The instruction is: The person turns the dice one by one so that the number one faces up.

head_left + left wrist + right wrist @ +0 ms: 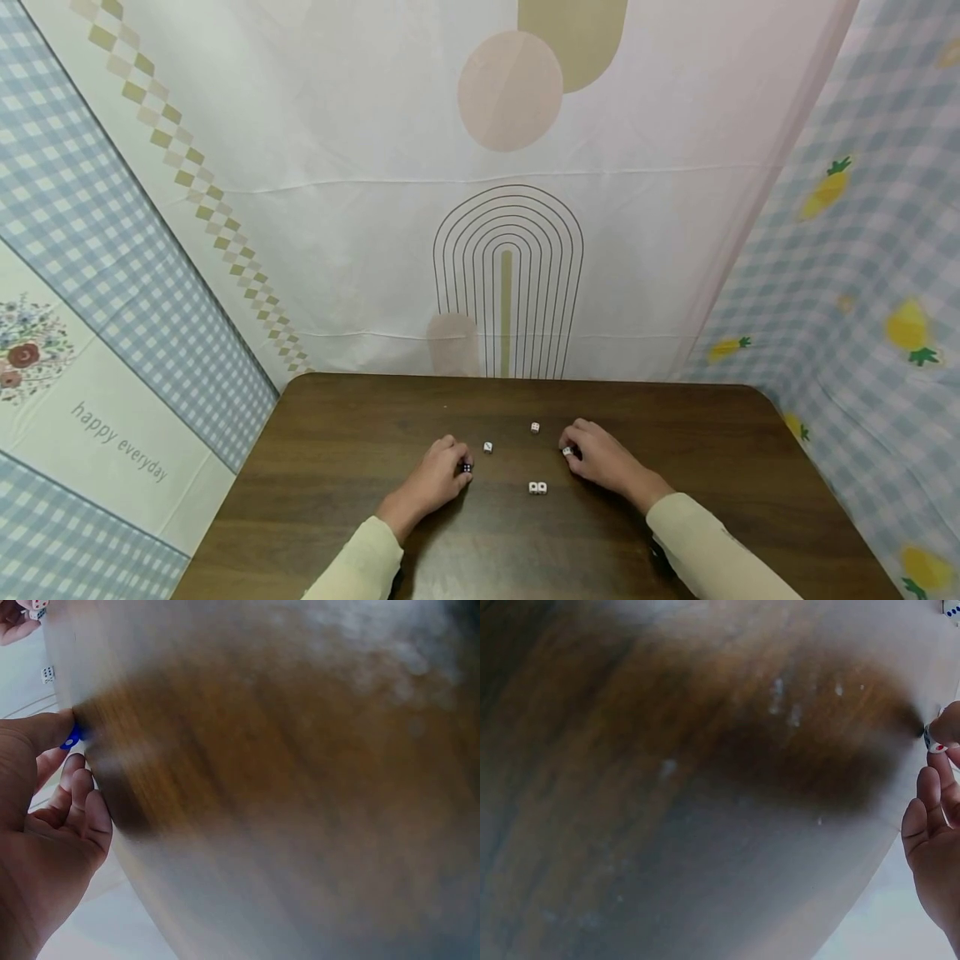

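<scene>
My left hand (433, 478) is low over the left-centre of the table and pinches a blue die (467, 468) between thumb and fingertips. The same blue die (72, 738) shows one face in the left wrist view. To the right, my right hand (602, 458) pinches a white die (567, 451) at the tabletop. That white die (934, 744) has a red pip in the right wrist view, partly hidden by the thumb. Between the hands lie a white die (488, 447) near the left fingertips and another white die (535, 427) farther back.
Two white dice (537, 488) sit side by side nearer the front, between the forearms. Everything lies on a dark brown wooden table (360, 417). A pale patterned cloth (360, 250) hangs behind its far edge, with checked cloth (847, 333) on the right.
</scene>
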Demonstrator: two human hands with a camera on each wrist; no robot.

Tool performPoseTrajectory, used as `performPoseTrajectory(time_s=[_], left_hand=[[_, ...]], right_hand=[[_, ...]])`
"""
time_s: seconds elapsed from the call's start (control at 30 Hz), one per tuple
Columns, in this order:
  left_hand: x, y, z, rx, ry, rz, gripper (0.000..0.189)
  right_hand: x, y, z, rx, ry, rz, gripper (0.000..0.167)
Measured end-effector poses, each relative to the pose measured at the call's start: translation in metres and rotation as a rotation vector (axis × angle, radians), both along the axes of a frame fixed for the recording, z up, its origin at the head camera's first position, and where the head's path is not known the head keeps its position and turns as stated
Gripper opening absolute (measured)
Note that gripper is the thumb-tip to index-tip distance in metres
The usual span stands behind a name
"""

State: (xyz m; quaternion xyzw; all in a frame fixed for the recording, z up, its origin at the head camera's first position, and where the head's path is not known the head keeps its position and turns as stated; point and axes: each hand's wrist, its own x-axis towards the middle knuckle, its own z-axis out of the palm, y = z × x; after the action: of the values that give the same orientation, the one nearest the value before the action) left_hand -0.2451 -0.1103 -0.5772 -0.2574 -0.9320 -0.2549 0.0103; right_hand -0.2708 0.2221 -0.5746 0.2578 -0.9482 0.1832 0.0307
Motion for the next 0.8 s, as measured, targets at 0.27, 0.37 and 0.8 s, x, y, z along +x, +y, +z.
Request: performPoseTrajectory(time_s=[0.27, 0.37, 0.8], left_hand=[[0.0001, -0.0002, -0.0010, -0.002, -0.006, 0.000, 0.013], [0.0007, -0.0001, -0.0004, -0.008, -0.005, 0.004, 0.013], [0.0001, -0.0002, -0.0006, -0.008, 0.001, 0.003, 0.015]], right_hand=[[-0.0002, -0.0029, 0.0041, 0.024, -0.051, -0.007, 0.013], [-0.0004, -0.0026, 0.0038, 0.036, -0.040, 0.007, 0.013], [-0.0005, 0.0002, -0.0012, -0.010, -0.040, -0.014, 0.012]])
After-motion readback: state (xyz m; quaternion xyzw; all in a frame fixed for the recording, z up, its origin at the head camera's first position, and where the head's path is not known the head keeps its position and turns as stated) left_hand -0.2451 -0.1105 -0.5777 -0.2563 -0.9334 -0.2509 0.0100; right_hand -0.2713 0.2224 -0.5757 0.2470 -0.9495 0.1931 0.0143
